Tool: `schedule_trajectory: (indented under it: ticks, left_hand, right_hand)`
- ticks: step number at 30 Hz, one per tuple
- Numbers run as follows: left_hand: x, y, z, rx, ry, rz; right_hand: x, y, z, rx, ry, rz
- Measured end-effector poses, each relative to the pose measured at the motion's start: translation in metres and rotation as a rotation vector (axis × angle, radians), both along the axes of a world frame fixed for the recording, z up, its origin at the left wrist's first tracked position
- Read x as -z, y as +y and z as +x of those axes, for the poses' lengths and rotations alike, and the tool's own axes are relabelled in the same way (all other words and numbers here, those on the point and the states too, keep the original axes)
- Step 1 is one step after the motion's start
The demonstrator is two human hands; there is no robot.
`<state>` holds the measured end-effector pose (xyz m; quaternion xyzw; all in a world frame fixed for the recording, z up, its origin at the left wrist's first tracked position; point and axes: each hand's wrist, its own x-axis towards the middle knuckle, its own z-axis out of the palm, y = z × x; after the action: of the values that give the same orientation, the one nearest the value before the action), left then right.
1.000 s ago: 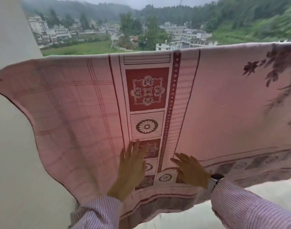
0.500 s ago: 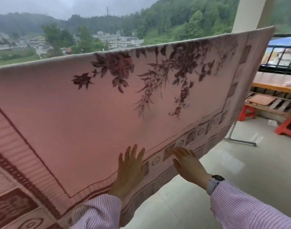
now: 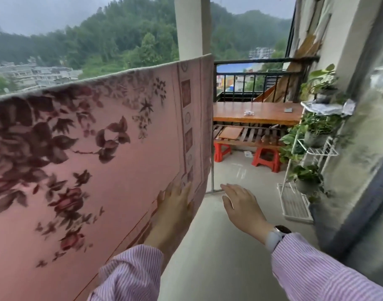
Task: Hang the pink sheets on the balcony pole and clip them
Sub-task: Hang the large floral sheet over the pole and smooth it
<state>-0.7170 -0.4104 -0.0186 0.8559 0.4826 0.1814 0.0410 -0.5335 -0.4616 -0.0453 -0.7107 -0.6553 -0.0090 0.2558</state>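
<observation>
Smoothing pass reaches side border of pink floral cotton sheet [image 3: 103, 170]; left hand [image 3: 175, 205] flat on it, right hand [image 3: 242, 205] now off, open, empty. Clipping next.

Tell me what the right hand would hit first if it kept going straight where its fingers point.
Probably the metal stand leg just past the sheet's edge; the right hand, open, points up-left toward it. Depth is unclear, so it might pass beside it.
</observation>
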Motion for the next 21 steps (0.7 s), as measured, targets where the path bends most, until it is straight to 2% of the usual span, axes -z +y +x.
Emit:
schedule_trajectory:
  ticks: [6,10,13,21]
  left_hand:
    - [0.008,0.16,0.102,0.107,-0.041,0.057]
    - [-0.01,0.267,0.17,0.184,-0.113,0.244]
    - [-0.016,0.33,0.234,0.219,-0.061,0.077]
    - [0.024,0.481,0.434,0.302,0.042,0.045]
  right_hand:
    - [0.0,0.137,0.106,0.12,-0.007,-0.022]
    - [-0.019,0.226,0.168,0.161,0.025,-0.057]
    - [-0.024,0.281,0.22,0.198,0.028,-0.07]
    - [0.009,0.417,0.4,0.248,0.134,-0.063]
